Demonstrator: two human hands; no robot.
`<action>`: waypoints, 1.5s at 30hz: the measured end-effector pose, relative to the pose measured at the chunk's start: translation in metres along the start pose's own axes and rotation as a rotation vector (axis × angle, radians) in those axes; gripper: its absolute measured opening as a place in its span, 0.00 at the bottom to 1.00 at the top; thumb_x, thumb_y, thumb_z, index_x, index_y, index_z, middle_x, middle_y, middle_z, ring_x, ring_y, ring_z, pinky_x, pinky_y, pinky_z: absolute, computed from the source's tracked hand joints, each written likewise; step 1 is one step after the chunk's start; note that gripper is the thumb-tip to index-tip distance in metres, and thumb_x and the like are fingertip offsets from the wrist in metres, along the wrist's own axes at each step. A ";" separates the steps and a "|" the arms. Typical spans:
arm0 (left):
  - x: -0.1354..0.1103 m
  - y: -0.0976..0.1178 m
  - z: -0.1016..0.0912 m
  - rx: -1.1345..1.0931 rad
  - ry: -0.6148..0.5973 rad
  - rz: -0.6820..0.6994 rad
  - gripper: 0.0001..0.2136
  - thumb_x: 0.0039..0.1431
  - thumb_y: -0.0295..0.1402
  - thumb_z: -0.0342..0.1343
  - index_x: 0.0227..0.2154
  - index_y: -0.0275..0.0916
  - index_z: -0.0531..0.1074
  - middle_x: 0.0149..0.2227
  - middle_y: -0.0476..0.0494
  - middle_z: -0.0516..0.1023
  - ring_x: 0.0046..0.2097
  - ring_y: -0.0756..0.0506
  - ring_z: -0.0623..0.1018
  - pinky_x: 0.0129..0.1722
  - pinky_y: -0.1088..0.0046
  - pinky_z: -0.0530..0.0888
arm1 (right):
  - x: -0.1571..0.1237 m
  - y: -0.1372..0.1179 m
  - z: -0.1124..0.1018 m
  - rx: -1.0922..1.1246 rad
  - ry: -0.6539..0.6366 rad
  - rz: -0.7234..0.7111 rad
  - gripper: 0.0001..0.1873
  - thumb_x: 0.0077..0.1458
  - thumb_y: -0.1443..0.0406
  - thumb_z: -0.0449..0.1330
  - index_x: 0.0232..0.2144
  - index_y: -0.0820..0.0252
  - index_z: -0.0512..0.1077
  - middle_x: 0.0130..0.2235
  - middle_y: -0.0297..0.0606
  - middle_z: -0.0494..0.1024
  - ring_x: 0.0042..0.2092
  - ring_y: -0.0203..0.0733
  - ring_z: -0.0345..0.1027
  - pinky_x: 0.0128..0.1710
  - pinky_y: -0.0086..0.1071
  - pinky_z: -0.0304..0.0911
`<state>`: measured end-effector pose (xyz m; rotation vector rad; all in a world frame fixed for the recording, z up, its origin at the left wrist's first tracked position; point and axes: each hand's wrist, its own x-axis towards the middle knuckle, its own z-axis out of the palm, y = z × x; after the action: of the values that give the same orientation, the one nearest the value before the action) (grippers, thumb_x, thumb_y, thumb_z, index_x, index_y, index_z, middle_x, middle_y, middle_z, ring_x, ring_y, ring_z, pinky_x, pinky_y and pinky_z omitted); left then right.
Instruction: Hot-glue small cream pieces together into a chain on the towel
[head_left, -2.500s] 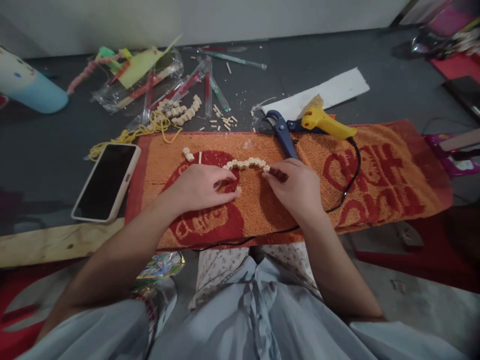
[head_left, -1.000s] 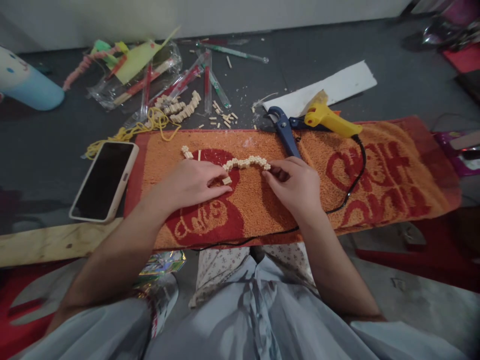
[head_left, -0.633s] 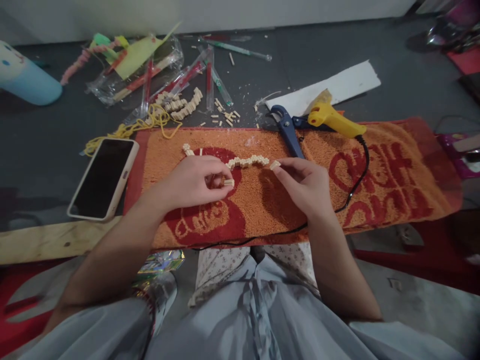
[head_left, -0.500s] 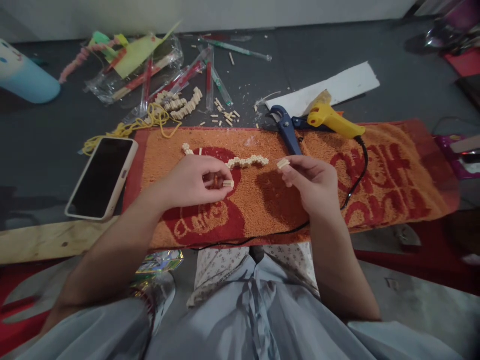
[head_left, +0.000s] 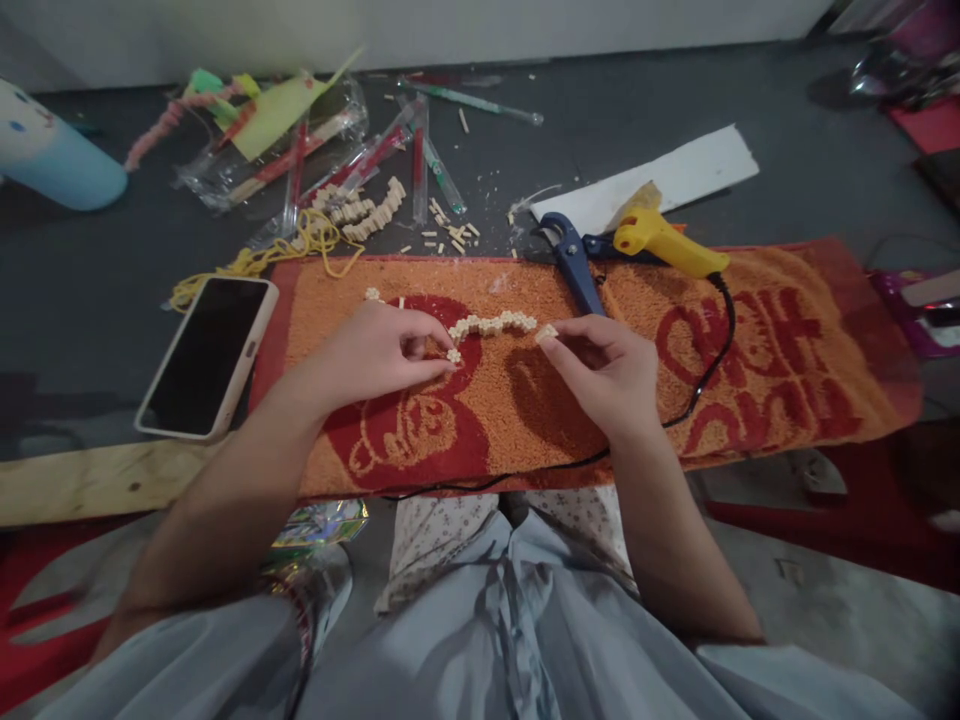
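My left hand point(head_left: 375, 350) pinches a small flower-shaped bundle of short wooden sticks point(head_left: 454, 356), its round ends turned up, just over the towel. Across from it, my right hand point(head_left: 604, 365) holds another small bundle of wooden sticks point(head_left: 546, 334) between thumb and forefinger. A curved row of joined stick bundles point(head_left: 495, 323) lies on the orange towel point(head_left: 540, 430) between and behind my hands. One more little bundle point(head_left: 373, 294) rests behind my left hand, partly hidden by it.
A yellow glue gun point(head_left: 671, 240) and blue-handled cutters point(head_left: 574, 265) lie at the towel's back edge near a white strip point(head_left: 675, 175). At left are a phone point(head_left: 206, 357), yellow string point(head_left: 259, 265) and a blue tumbler point(head_left: 64, 155). Loose stick pieces point(head_left: 454, 235) lie behind.
My right hand has moved left with its bundle, closer to the row. In my left fingers the bundle has turned so its flower-like end faces up.
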<state>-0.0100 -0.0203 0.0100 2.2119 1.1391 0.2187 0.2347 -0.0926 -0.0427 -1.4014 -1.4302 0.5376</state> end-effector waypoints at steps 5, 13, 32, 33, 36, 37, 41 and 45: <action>0.002 -0.001 0.003 0.067 0.051 -0.077 0.07 0.53 0.35 0.64 0.33 0.38 0.80 0.22 0.53 0.73 0.24 0.53 0.70 0.27 0.75 0.61 | -0.002 0.001 0.003 -0.373 -0.003 -0.160 0.09 0.58 0.61 0.61 0.32 0.59 0.78 0.31 0.39 0.80 0.31 0.41 0.72 0.32 0.35 0.67; 0.003 0.001 0.002 0.101 0.046 -0.104 0.08 0.54 0.37 0.63 0.32 0.38 0.80 0.22 0.52 0.73 0.25 0.52 0.70 0.28 0.75 0.62 | -0.001 0.001 0.003 -0.420 -0.033 -0.102 0.08 0.58 0.62 0.60 0.32 0.59 0.77 0.32 0.40 0.80 0.33 0.44 0.73 0.32 0.36 0.66; 0.005 -0.001 -0.007 -0.336 0.039 -0.398 0.15 0.53 0.41 0.60 0.36 0.34 0.80 0.17 0.52 0.66 0.19 0.54 0.60 0.19 0.75 0.54 | -0.001 0.002 0.003 -0.425 -0.059 -0.060 0.07 0.57 0.62 0.60 0.32 0.57 0.77 0.29 0.37 0.77 0.30 0.42 0.69 0.31 0.35 0.62; 0.005 -0.002 -0.007 -0.331 0.036 -0.390 0.15 0.53 0.41 0.60 0.36 0.34 0.80 0.16 0.52 0.66 0.19 0.54 0.60 0.19 0.75 0.54 | 0.000 0.002 0.003 -0.424 -0.062 -0.060 0.08 0.57 0.62 0.59 0.31 0.57 0.77 0.29 0.37 0.77 0.30 0.42 0.69 0.31 0.35 0.62; 0.005 -0.003 -0.007 -0.298 0.040 -0.356 0.15 0.54 0.43 0.60 0.36 0.36 0.80 0.17 0.52 0.67 0.19 0.54 0.61 0.20 0.75 0.54 | 0.000 0.002 0.003 -0.411 -0.064 -0.070 0.08 0.58 0.61 0.59 0.31 0.57 0.77 0.29 0.38 0.77 0.30 0.42 0.69 0.31 0.35 0.62; 0.004 -0.003 -0.007 -0.272 0.047 -0.346 0.15 0.54 0.43 0.60 0.36 0.36 0.80 0.17 0.51 0.67 0.19 0.54 0.61 0.20 0.74 0.53 | 0.000 0.002 0.003 -0.407 -0.061 -0.072 0.08 0.57 0.61 0.59 0.31 0.57 0.77 0.29 0.38 0.77 0.30 0.42 0.69 0.30 0.34 0.62; 0.004 0.000 -0.004 -0.113 0.060 -0.288 0.12 0.51 0.42 0.62 0.30 0.37 0.80 0.17 0.52 0.67 0.20 0.54 0.61 0.21 0.73 0.54 | 0.001 0.001 0.003 -0.418 -0.063 -0.068 0.07 0.57 0.62 0.59 0.31 0.56 0.76 0.29 0.37 0.78 0.30 0.42 0.70 0.30 0.34 0.62; 0.003 0.003 0.001 -0.050 0.046 -0.257 0.09 0.49 0.38 0.62 0.29 0.38 0.80 0.19 0.51 0.71 0.21 0.53 0.65 0.23 0.73 0.58 | 0.001 0.002 0.004 -0.419 -0.066 -0.067 0.08 0.57 0.61 0.59 0.31 0.56 0.76 0.29 0.38 0.78 0.30 0.43 0.70 0.31 0.35 0.63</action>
<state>-0.0062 -0.0192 0.0107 2.0020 1.4127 0.1872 0.2323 -0.0901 -0.0453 -1.6653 -1.7041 0.2484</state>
